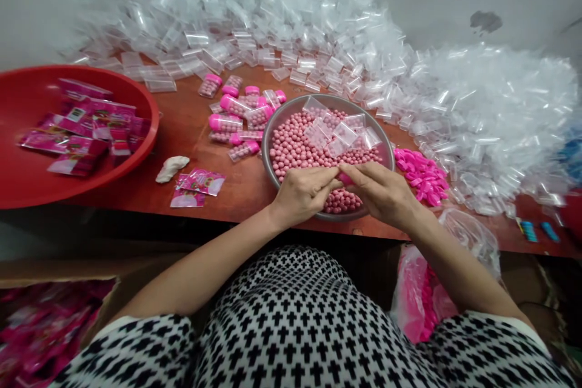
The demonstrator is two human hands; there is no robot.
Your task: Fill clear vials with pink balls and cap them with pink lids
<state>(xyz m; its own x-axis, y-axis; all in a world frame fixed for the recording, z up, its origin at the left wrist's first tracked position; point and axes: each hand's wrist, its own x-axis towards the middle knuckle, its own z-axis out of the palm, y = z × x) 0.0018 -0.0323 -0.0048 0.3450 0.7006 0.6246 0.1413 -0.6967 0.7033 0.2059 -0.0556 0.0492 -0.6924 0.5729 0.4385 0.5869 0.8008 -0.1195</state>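
My left hand (305, 193) and my right hand (381, 187) meet over the near side of a grey bowl (267, 160) filled with round pink beads (295, 145). Between their fingertips shows a bright pink cap (344, 178), pinched by my right hand. My left fingers are curled closed beside it; whatever they hold is hidden. Several clear plastic containers (340, 136) lie on top of the beads. Left of the bowl are bead-filled containers with pink caps (234, 106). Loose pink caps (422, 176) are heaped to the bowl's right.
Clear empty containers (291, 30) form a large pile along the back and right. A red basin (152, 133) with pink packets (91, 121) stands at left. Two packets (197, 185) and a white lump (171, 168) lie nearby. A plastic bag (421, 297) hangs below the table's edge.
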